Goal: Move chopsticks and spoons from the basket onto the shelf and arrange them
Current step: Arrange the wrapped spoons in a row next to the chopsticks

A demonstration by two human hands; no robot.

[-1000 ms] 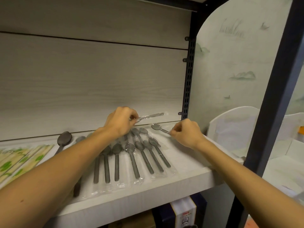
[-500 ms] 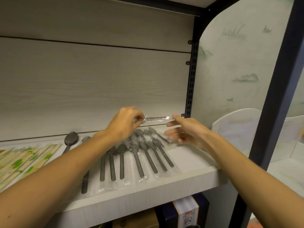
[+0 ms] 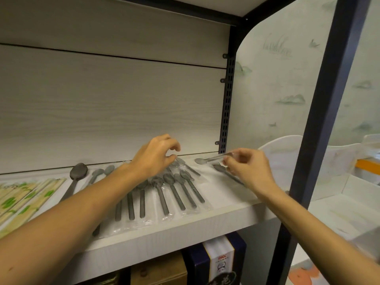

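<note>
Nearest to me, below the front edge of the shelf (image 3: 185, 233), a dark blue and white box (image 3: 218, 262) and a brown box (image 3: 158, 272) stand on the level beneath. My two bare forearms reach over that edge. On the shelf board a row of wrapped spoons (image 3: 174, 194) lies side by side, each grey spoon in its clear plastic sleeve, handles toward me and bowls toward the back panel. At the left end, the wrapped chopsticks (image 3: 22, 200) lie in pale packets with green marks, and just right of them a bare dark spoon (image 3: 77, 174), larger than the rest, points its bowl at the back. My left hand (image 3: 154, 157) hovers above the bowls of the middle spoons, fingers loosely curled and holding nothing, its grip open. My right hand (image 3: 248, 169) is farther right, its grip closed on a single wrapped spoon (image 3: 211, 159): thumb and fingertips pinch the handle end, and the bowl points left, lifted just above the shelf near the back corner. Under that hand another wrapped spoon (image 3: 224, 171) lies at an angle on the board. Behind everything rises the pale wood-grain back panel (image 3: 113, 103), and beyond the dark upright post (image 3: 320, 103) stands a white bin (image 3: 279, 153).
</note>
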